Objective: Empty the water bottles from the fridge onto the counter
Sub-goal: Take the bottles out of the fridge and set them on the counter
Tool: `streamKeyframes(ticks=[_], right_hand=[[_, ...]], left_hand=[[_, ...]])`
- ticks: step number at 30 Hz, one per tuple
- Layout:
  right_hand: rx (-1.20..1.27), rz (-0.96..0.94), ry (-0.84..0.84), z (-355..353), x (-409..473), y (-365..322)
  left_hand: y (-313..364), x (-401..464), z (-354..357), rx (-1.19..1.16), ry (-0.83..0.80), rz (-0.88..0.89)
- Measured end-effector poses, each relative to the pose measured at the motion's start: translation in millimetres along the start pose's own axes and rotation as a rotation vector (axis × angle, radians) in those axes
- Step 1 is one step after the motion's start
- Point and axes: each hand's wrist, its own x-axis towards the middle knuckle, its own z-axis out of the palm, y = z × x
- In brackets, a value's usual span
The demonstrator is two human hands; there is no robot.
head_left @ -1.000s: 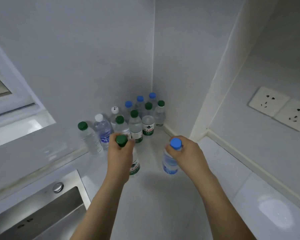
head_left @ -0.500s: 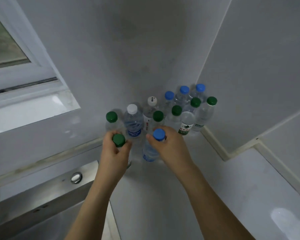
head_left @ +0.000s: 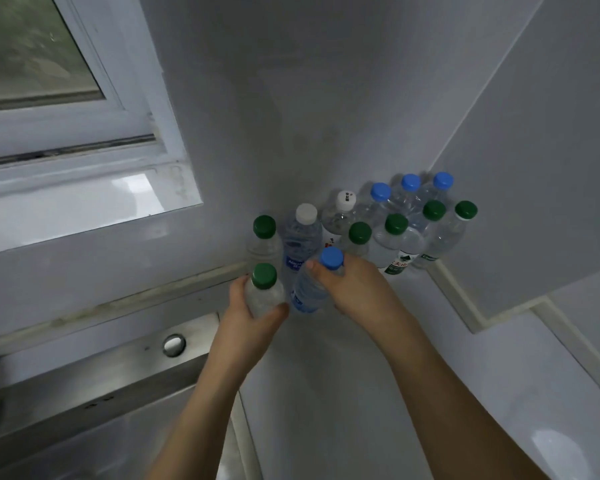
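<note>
Left hand (head_left: pixel 248 315) grips a green-cap bottle (head_left: pixel 264 289), right hand (head_left: pixel 352 285) a blue-cap bottle (head_left: pixel 312 285), both low over the counter (head_left: pixel 343 393) at the near-left edge of the cluster (head_left: pixel 395 226); a careless set-down could topple neighbours; they've swung left, closer to the row, since a second ago

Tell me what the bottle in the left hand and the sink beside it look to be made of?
Green-capped bottle: clear thin plastic, probably; the hand shows through its wall, and the cap looks opaque, glossy plastic. Sink: brushed stainless steel by its look, grey with soft streaky reflections and a shiny round fitting.
</note>
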Motion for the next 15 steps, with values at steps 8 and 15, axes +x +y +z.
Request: streamKeyframes(ticks=[8,15], right_hand=[[0.0,-0.085,0.169,17.9,4.3,-7.9],[-0.059,-0.119,0.234,25.5,6.6,-1.4]], left_hand=[[-4.1,12.1,18.6,0.003,0.081,0.083],[-21.3,16.2,35.3,0.096,0.184,0.121]])
